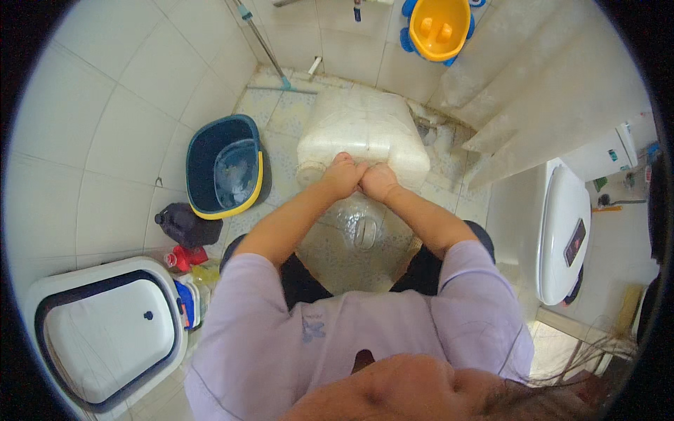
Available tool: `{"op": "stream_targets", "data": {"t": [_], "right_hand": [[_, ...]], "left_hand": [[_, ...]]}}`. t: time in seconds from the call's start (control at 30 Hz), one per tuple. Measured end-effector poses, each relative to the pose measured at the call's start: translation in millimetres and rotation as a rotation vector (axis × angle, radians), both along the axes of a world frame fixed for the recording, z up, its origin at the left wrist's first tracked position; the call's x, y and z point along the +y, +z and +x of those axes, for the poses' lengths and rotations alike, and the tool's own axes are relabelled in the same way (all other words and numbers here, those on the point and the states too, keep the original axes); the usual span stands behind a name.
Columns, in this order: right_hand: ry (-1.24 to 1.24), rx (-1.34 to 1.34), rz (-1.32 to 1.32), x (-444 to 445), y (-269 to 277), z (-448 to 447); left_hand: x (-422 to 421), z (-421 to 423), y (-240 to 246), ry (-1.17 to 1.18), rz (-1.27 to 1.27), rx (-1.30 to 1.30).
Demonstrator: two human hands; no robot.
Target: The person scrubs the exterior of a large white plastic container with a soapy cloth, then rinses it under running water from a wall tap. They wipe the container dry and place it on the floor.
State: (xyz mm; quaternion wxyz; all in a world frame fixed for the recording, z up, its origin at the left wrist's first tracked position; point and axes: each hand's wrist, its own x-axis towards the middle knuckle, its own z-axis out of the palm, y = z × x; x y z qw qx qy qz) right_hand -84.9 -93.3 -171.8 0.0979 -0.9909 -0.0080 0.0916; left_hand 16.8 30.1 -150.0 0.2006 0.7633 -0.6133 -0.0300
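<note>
My left hand (343, 175) and my right hand (378, 181) meet thumb to thumb in front of me, both with curled fingers. They are at the near edge of a large translucent white plastic container (363, 123), whose round cap (311, 171) shows left of my left hand. Just below my hands, between my knees, is a clear plastic vessel (366, 231) with an oval handle or recess. What my fingers close around is hidden beneath them, so I cannot tell which of the two they grip.
Left: a dark blue bucket (231, 168) with a yellow handle, a dark jug (189, 225), a red bottle (187, 258) and a white basin (113, 337). Behind: a squeegee (284, 83) and an orange child's potty (439, 26). Right: a curtain (558, 79) and a toilet lid (563, 237) bearing a phone (575, 242).
</note>
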Motion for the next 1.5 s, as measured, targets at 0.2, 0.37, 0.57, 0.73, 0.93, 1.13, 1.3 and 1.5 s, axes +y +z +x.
{"op": "stream_targets", "data": {"t": [0.2, 0.37, 0.57, 0.73, 0.93, 1.13, 1.3, 1.5], "right_hand": [[-0.073, 0.168, 0.06, 5, 20, -8], [0.024, 0.129, 0.052, 23, 31, -14], [-0.062, 0.061, 0.18, 18, 83, 27], [-0.461, -0.196, 0.271, -34, 117, 90], [-0.559, -0.14, 0.283, -97, 112, 135], [-0.289, -0.006, 0.359, -135, 116, 150], [-0.244, 0.016, 0.172, -132, 110, 147], [-0.295, 0.029, 0.033, -81, 117, 144]], "left_hand": [[14, -19, 5, -0.076, 0.336, 0.054], [33, -18, 3, -0.021, 0.229, 0.031], [17, 25, 64, 0.015, 0.24, -0.011], [13, 38, 99, 0.412, -0.295, -0.115], [25, 12, 54, 0.736, -0.09, 0.599], [38, -16, 25, 0.396, 0.32, 0.819], [40, -5, 28, 0.366, 0.26, 0.722], [63, 41, 20, 0.446, 0.613, 0.531]]}}
